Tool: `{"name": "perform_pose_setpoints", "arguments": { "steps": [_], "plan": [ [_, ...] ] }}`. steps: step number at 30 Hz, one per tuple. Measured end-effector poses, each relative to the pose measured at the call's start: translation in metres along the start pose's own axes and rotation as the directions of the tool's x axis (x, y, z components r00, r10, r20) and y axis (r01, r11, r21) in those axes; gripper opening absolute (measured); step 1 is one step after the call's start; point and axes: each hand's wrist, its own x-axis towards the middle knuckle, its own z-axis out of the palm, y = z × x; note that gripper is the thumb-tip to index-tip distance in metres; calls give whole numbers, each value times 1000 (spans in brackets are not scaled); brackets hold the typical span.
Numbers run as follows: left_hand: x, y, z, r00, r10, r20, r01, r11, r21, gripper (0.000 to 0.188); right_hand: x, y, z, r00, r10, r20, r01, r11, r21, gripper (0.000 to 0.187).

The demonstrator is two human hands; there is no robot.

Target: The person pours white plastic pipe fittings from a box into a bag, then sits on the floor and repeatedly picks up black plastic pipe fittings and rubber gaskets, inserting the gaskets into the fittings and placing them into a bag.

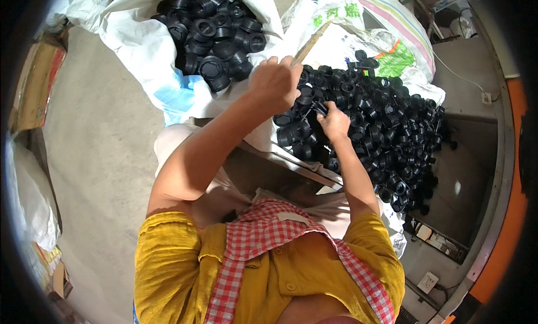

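Observation:
Raised over the near side of a heap of black plastic fittings, my left hand is closed in a fist around a wooden stick. The stick slants up and away to the right; whether its lower end carries anything is hidden by the fist. My right hand is at the heap's left part, fingers pinched on a black plastic piece with thin dark prongs. Its exact shape is hard to make out against the other parts. Larger black ring-shaped fittings lie just left of that hand.
Beyond my left hand, a white woven sack lies open under a second pile of black fittings. More printed sacks lie behind the heap. A cardboard box stands far left. At the right are a power socket and an orange edge.

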Motion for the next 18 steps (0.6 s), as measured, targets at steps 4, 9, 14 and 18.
{"name": "perform_pose_setpoints", "arguments": {
  "steps": [4,9,14,18],
  "plan": [
    [-7,15,9,993,103,55,-102,994,-31,80,-30,24,-44,990,137,-40,-99,862,497,30],
    [-3,36,34,840,540,-40,-528,800,-286,78,-71,23,-113,897,-109,429,-323,501,803,26],
    [-2,49,54,918,205,341,105,703,-704,35,-95,1,-111,942,-280,-187,336,793,508,53],
    [-12,46,57,757,268,596,491,369,-789,32,-101,-13,-120,936,-292,-195,351,791,501,47]
  ]
}}
